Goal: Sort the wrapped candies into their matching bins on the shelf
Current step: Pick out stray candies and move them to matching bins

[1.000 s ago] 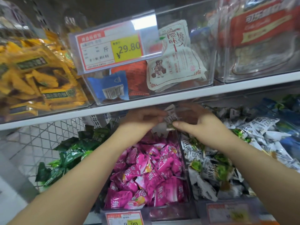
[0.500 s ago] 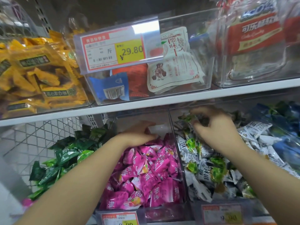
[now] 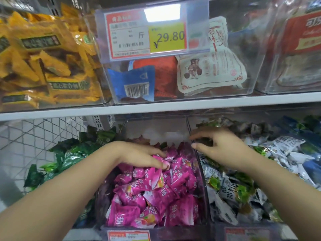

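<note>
My left hand [image 3: 137, 156] lies on the heap of pink wrapped candies [image 3: 156, 197] in the clear middle bin [image 3: 156, 129]. Its thumb and fingers pinch one pink candy [image 3: 160, 160] at the top of the heap. My right hand [image 3: 224, 146] hovers over the divider between the pink bin and the bin of white-and-green wrapped candies [image 3: 229, 188]. Its thumb and fingers are spread, and I see nothing held between them. Dark green wrapped candies [image 3: 69, 153] fill the space left of the pink bin.
A white shelf board [image 3: 173, 105] runs close above both hands. It carries clear bins of yellow packets [image 3: 43, 63] and mixed bags behind a 29.80 price tag [image 3: 147, 35]. A wire mesh panel [image 3: 34, 136] stands at the left, and blue candies [image 3: 312, 167] lie far right.
My right hand left the white-and-green candy in the right bin and drew back left to the divider. My left hand dropped onto the pink heap and pinched a candy.
</note>
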